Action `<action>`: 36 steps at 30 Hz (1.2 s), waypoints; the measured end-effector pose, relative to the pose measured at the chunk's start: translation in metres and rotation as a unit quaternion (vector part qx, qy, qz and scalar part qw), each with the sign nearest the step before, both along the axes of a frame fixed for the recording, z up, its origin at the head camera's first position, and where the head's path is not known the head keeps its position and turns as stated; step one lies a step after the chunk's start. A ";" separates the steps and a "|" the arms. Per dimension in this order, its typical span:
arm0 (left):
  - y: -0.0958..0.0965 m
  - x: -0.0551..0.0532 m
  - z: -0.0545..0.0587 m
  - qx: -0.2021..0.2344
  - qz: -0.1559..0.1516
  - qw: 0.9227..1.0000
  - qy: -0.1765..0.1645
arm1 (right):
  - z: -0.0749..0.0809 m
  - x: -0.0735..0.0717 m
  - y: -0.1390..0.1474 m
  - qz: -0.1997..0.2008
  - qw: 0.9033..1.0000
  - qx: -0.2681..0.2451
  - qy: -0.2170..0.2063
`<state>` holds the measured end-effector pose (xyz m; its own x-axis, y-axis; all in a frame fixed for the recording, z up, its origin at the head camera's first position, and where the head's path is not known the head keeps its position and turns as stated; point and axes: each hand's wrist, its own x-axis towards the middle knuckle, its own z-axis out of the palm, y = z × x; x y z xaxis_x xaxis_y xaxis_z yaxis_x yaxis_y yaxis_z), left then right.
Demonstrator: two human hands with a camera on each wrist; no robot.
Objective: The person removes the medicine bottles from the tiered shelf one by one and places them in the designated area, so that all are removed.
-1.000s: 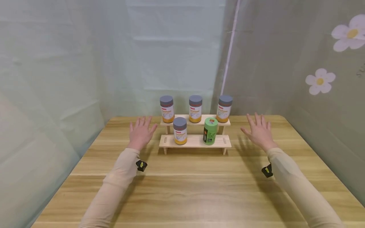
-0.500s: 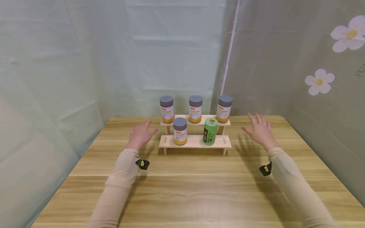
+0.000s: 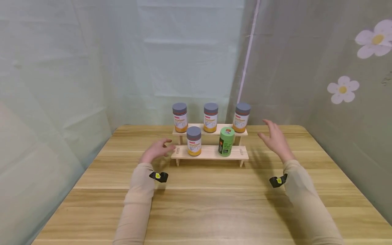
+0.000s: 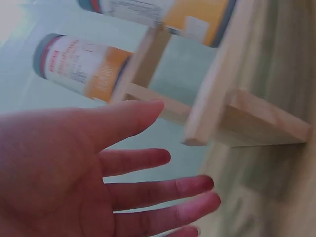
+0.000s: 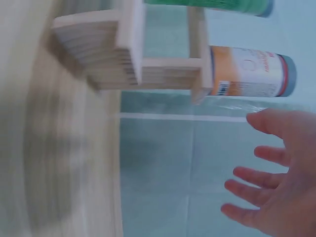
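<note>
A two-step wooden rack (image 3: 211,152) stands at the back of the table. Three grey-lidded bottles with white and orange labels, such as the middle bottle (image 3: 210,118), line its upper step. On the lower step are a matching bottle (image 3: 194,141) at left and a green bottle (image 3: 226,142) at right. My left hand (image 3: 157,150) hovers at the rack's left end, thumb and fingers spread and holding nothing. Right of the rack, my right hand (image 3: 277,140) is raised with fingers apart, also holding nothing. In the right wrist view the upper right bottle (image 5: 252,71) lies just beyond the thumb.
The wood-grain table (image 3: 208,204) extends toward me in front of the rack. Pale curtain sheets (image 3: 190,51) hang behind and on both sides. A small black wrist camera (image 3: 160,176) sits on the left sleeve, another (image 3: 278,181) on the right.
My left hand has turned thumb-up and moved right and slightly nearer me, toward the rack's lower step. My right hand has turned its palm inward. The bottles have stayed put.
</note>
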<state>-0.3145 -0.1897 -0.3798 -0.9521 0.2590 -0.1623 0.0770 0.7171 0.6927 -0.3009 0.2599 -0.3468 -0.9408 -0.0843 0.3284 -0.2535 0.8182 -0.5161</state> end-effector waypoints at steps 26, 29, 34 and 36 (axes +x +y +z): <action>-0.004 -0.012 -0.025 0.120 -0.026 0.992 -0.032 | 0.023 -0.035 -0.042 0.069 0.947 -0.308 -0.065; -0.004 -0.012 -0.028 0.131 -0.023 0.990 -0.043 | 0.021 -0.038 -0.045 0.068 0.938 -0.331 -0.073; -0.002 -0.012 -0.028 0.135 -0.024 0.989 -0.049 | 0.019 -0.042 -0.048 0.071 0.928 -0.358 -0.069; -0.002 -0.012 -0.027 0.138 -0.028 0.989 -0.052 | 0.019 -0.043 -0.048 0.074 0.926 -0.363 -0.067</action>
